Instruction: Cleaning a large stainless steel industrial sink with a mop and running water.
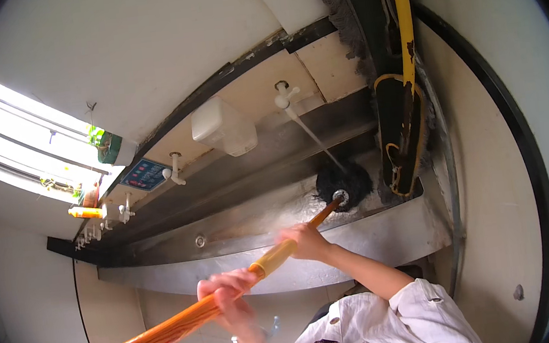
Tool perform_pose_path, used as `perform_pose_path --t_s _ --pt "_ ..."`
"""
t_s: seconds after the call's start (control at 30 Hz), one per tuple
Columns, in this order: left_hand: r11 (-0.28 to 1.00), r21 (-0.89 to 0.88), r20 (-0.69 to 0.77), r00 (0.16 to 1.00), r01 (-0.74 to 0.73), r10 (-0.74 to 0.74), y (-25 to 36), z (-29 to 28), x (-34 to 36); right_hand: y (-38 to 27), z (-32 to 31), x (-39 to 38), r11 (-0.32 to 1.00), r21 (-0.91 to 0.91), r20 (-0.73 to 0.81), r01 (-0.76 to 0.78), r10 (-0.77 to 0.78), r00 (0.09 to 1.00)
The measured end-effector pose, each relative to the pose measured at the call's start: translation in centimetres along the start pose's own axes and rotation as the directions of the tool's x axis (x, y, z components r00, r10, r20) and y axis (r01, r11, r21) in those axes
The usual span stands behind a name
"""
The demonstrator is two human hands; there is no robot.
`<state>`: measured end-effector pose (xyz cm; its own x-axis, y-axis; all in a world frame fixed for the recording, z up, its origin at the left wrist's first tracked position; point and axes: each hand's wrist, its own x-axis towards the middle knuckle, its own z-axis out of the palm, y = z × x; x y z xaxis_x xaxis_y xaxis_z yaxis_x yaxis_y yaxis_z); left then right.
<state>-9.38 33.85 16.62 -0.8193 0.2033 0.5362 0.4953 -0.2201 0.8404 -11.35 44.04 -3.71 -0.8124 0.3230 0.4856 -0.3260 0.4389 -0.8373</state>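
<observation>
Clasping the pole (170, 329) with left grip (231, 298) and right grip (306, 242), we could be splashed: water (315, 138) strikes the mop head (352, 183) beyond them.

Glossy wood-grained finish on mop handle (183, 319); smoother pale yellow band (274, 258) partway along — plastic by look. Dark, wet, shaggy fibre on mop head (355, 179), near right end of trough (363, 239). Bare metal throughout trough — shiny inside, duller along front edge. Smooth white plastic-looking tap (285, 96) and dispenser (219, 127) above back edge. Chipped paint on yellow pole (402, 14). Matt white cloth shirt (373, 323).
</observation>
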Motion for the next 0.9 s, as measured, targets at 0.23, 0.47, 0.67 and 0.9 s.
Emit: perform_pose_path --t_s 0.23,0.47,0.67,0.9 --pt "0.964 -0.239 -0.06 0.992 -0.121 0.11 -0.6 -3.7 -3.1 -1.8 0.5 -1.5 0.999 -0.001 0.202 0.033 -0.032 0.979" --pt "0.956 -0.261 -0.007 0.991 -0.134 0.137 -1.0 -4.2 -3.2 -1.6 0.0 -1.9 0.999 0.024 0.241 0.046 -0.05 0.969" --pt "0.973 -0.197 0.018 0.992 -0.119 0.125 -1.6 -4.1 -1.0 0.5 -1.6 -0.7 0.977 0.21 0.324 0.028 -0.097 0.941" --pt "0.978 -0.21 0.012 1.0 0.014 -0.011 -2.8 0.9 6.6 16.9 -4.9 7.6 0.478 0.653 -0.027 -0.588 0.791 0.612"
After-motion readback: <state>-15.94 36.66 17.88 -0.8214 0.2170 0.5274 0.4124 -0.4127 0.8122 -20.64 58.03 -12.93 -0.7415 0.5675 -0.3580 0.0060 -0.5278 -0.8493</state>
